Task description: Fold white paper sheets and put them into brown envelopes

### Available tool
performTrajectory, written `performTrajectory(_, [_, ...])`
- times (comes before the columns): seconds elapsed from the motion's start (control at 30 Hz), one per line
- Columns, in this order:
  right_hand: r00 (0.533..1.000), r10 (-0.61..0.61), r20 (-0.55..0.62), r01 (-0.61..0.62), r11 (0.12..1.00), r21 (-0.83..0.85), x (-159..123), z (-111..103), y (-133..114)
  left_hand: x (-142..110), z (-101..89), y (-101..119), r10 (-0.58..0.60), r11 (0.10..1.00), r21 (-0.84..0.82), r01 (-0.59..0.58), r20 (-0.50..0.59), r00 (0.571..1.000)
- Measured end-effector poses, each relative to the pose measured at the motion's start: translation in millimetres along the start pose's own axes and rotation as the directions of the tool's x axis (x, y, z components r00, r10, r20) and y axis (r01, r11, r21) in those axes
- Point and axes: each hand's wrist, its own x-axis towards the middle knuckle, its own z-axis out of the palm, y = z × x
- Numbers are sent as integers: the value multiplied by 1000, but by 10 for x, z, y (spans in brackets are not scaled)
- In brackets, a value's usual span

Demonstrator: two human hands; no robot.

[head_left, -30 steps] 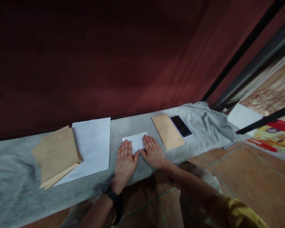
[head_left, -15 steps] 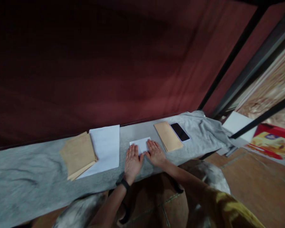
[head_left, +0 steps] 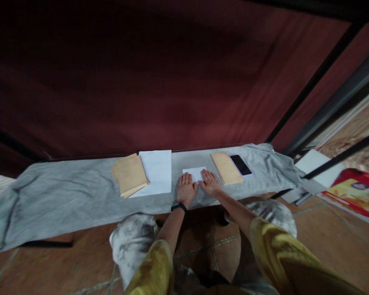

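A small white folded sheet of paper [head_left: 194,173] lies on the grey cloth of a narrow bench, right in front of me. My left hand [head_left: 186,189], with a dark band on its wrist, rests flat on the sheet's left part, fingers stretched forward. On the right part lies my right hand [head_left: 210,183], also flat with its fingers extended. Both thumbs point inward and nearly meet at the near edge, which the hands partly hide. Nothing is gripped in either hand.
To the left, several brown envelopes [head_left: 130,174] overlap a stack of white paper [head_left: 160,172]. On the right are more brown envelopes [head_left: 226,168] and a phone [head_left: 241,165]. The grey cloth [head_left: 80,192] covers the bench. A red-and-yellow box [head_left: 356,192] stands at far right.
The camera view has shifted, so the bench appears farther right and more of its left end shows. Both hands stay flat on the folded paper, with little visible movement over it.
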Motion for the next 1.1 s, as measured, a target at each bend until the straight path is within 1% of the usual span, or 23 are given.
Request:
performTrajectory(0.3, [1000, -5, -27, 5, 1000, -25, 7, 49, 13, 20, 68, -20, -18, 1000, -1, 18, 0, 1000])
performTrajectory(0.47, [997, -35, -65, 34, 999, -14, 6, 107, 40, 13, 100, -22, -20, 1000, 15, 20, -15, 1000])
performTrajectory(0.7, [996, -23, -89, 25, 999, 21, -10, 179, 50, 5, 99, -39, -5, 999, 38, 6, -11, 1000])
performTrajectory(0.87, [994, -23, -104, 27, 999, 39, -12, 162, 39, 11, 83, -37, -13, 999, 37, 13, -1, 1000])
performTrajectory(1.1, [997, -10, -74, 12, 1000, 22, -16, 112, 23, 4, 62, -15, -26, 999, 23, 27, -13, 1000])
